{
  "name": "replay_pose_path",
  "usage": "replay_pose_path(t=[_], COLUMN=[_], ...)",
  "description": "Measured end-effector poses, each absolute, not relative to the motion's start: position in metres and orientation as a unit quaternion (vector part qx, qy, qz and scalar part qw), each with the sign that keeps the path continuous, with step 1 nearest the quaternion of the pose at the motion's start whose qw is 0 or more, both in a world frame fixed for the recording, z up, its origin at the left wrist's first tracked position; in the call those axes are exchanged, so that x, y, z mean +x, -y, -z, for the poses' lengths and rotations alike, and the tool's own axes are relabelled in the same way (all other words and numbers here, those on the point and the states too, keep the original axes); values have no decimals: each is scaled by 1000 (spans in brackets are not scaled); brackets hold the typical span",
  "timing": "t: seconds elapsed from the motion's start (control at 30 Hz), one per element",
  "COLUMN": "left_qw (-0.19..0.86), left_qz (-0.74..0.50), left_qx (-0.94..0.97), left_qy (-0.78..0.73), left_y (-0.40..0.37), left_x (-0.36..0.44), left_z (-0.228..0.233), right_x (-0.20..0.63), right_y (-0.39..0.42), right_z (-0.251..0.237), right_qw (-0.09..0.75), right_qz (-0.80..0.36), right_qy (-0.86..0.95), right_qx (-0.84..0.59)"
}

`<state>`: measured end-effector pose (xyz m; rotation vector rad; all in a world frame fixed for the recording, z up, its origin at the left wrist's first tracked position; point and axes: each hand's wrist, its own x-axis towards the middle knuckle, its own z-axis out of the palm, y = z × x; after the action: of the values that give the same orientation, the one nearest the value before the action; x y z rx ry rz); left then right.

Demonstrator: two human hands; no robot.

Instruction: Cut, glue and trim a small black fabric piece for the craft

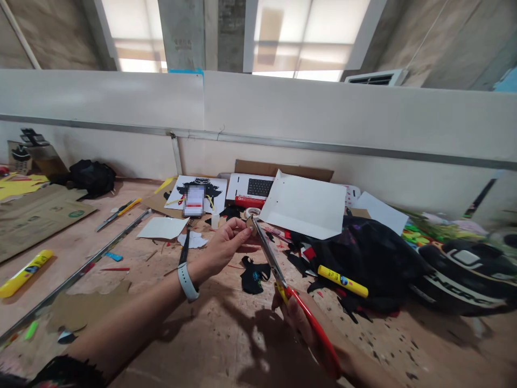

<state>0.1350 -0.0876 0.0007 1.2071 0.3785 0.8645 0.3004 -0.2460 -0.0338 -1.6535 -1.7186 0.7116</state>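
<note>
Right hand (301, 323) is wrapped around the red handles of the long steel-bladed scissors (283, 277), whose axis runs from five o'clock up to eleven o'clock, tips meeting the other hand. Left hand (226, 242), wearing a pale wristband, pinches a small tan cardboard scrap (249, 221) between thumb and fingertips right at the blade tips; whether the blades already bite the scrap I cannot tell. Behind, at one o'clock, a white paper sheet (305, 205) leans over a black cloth bag (371, 258). On the wooden table (210, 328), a yellow marker pen (342, 281) lies at three o'clock and black paper offcuts (253, 276) lie between the hands. No container holds anything visible.
</note>
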Motion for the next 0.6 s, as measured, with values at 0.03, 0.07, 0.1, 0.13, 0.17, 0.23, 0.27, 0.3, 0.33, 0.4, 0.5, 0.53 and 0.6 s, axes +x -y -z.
replay_pose_path(t=[0.03, 0.07, 0.1, 0.13, 0.17, 0.23, 0.27, 0.3, 0.33, 0.4, 0.5, 0.53, 0.6], left_qw=[715, 710, 706, 704, 703, 704, 703, 702, 701, 697, 695, 696, 697], left_qz=[-397, -402, -406, -406, -405, -402, -402, -403, -405, -410, -414, -414, -414], left_qx=[549, 552, 555, 558, 560, 562, 562, 563, 563, 564, 563, 562, 561], left_qy=[-173, -173, -171, -169, -167, -165, -165, -166, -167, -169, -168, -168, -169], left_y=[88, 87, 87, 87, 87, 87, 87, 87, 87, 88, 89, 90, 90], left_x=[135, 135, 135, 135, 135, 135, 135, 135, 135, 135, 136, 136, 136], left_z=[-1, -2, -2, -3, -3, -3, -3, -2, -2, -2, -2, -2, -3], right_x=[300, 300, 300, 301, 301, 302, 303, 304, 304, 304, 303, 303, 302], right_y=[245, 244, 244, 244, 245, 246, 247, 248, 248, 249, 250, 250, 250], right_z=[34, 35, 35, 35, 35, 34, 33, 32, 31, 30, 28, 28, 27], right_qw=[317, 314, 311, 307, 304, 302, 302, 304, 305, 309, 312, 313, 312], right_qz=[-273, -275, -277, -279, -281, -282, -281, -280, -279, -278, -276, -275, -275], right_qy=[658, 659, 659, 658, 657, 652, 649, 646, 643, 640, 638, 637, 637], right_qx=[-626, -626, -626, -628, -630, -636, -639, -642, -644, -646, -648, -648, -649])
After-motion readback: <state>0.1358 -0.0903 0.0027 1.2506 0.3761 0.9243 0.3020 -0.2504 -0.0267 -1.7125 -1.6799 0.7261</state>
